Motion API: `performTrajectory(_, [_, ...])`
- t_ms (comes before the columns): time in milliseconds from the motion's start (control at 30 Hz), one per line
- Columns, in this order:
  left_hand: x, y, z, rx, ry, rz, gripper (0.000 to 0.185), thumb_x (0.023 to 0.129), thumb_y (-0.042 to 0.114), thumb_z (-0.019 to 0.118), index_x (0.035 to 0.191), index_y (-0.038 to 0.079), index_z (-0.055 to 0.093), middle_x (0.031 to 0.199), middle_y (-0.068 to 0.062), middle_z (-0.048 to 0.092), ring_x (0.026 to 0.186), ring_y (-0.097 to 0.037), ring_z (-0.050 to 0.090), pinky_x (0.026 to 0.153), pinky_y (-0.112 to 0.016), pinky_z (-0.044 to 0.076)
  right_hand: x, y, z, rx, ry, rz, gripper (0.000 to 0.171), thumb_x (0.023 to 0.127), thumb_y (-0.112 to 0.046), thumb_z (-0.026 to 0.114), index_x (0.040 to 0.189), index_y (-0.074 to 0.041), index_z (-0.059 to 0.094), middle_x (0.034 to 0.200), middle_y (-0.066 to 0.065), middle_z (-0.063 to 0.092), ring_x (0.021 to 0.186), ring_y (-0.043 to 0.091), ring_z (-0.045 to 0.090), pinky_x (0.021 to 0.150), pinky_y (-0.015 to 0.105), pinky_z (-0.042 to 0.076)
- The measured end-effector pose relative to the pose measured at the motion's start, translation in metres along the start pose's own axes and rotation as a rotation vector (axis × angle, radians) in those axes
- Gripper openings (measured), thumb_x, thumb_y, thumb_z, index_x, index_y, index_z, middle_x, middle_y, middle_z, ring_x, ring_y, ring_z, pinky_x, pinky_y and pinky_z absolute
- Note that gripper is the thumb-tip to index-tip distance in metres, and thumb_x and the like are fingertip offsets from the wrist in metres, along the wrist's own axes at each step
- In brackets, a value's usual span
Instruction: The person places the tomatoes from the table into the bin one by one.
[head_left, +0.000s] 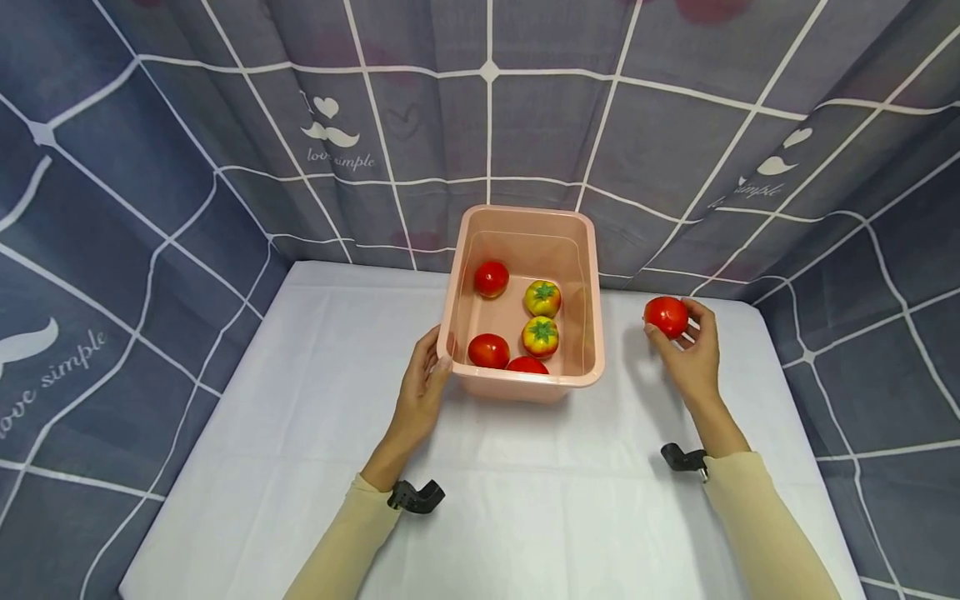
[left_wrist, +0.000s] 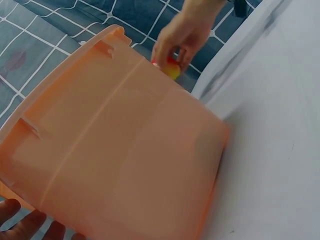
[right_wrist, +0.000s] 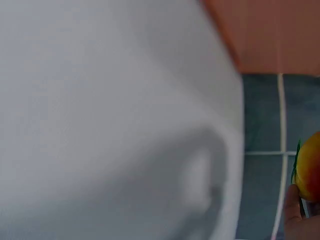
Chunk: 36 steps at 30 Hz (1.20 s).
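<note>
My right hand (head_left: 692,357) pinches a red tomato (head_left: 666,317) between thumb and fingers, to the right of a pink plastic bin (head_left: 525,390). In the right wrist view the tomato (right_wrist: 310,167) shows yellow around a green leafy top, cut off by the frame edge. My left hand (head_left: 422,387) holds the bin at its front left corner, thumb near the rim and fingers along the outer wall. Inside the bin lie several tomatoes: a red one (head_left: 491,279) at the back left, others in front, and two (head_left: 542,298) with yellow-green tops up. The front wall partly hides one.
The bin stands on a white-covered table (head_left: 360,333) near its back edge. Dark grey checked curtains (head_left: 420,125) hang behind and on both sides. A black wrist camera (head_left: 416,497) sits on the left wrist, another (head_left: 684,458) on the right.
</note>
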<state>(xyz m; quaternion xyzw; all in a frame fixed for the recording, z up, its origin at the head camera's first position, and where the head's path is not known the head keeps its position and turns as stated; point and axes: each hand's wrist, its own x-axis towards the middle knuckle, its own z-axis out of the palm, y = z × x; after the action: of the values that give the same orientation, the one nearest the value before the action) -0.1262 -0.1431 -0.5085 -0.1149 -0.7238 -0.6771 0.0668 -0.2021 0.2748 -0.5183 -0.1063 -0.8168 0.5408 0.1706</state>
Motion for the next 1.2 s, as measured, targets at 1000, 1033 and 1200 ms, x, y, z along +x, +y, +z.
performTrajectory(1000, [0.0, 0.0, -0.001, 0.022, 0.004, -0.013, 0.053, 0.116, 0.018, 0.049, 0.166, 0.014, 0.036, 0.173, -0.018, 0.037, 0.16, -0.038, 0.041, 0.124, -0.022, 0.038, -0.02, -0.129, 0.041, 0.101, -0.302, -0.375, 0.076, 0.09, -0.002, 0.084, 0.156, -0.011, 0.048, 0.154, 0.008, 0.054, 0.131, 0.019, 0.058, 0.108, 0.01, 0.049])
performTrajectory(1033, [0.0, 0.0, -0.002, 0.02, 0.002, -0.013, 0.053, 0.116, 0.018, 0.049, 0.166, 0.014, 0.035, 0.173, -0.018, 0.037, 0.16, -0.039, 0.041, 0.124, -0.023, 0.039, -0.019, -0.131, 0.044, 0.057, -0.317, -0.385, 0.076, 0.09, -0.006, 0.085, 0.156, -0.013, 0.049, 0.154, 0.008, 0.054, 0.131, 0.021, 0.058, 0.109, 0.013, 0.049])
performTrajectory(1200, [0.0, 0.0, -0.001, 0.006, -0.007, -0.013, 0.053, 0.116, 0.016, 0.049, 0.167, 0.012, 0.035, 0.172, -0.019, 0.038, 0.158, -0.037, 0.042, 0.122, -0.019, 0.041, -0.013, -0.138, 0.061, -0.123, -0.41, -0.405, 0.075, 0.09, -0.02, 0.088, 0.155, -0.015, 0.05, 0.148, 0.011, 0.056, 0.132, 0.03, 0.06, 0.114, 0.042, 0.055])
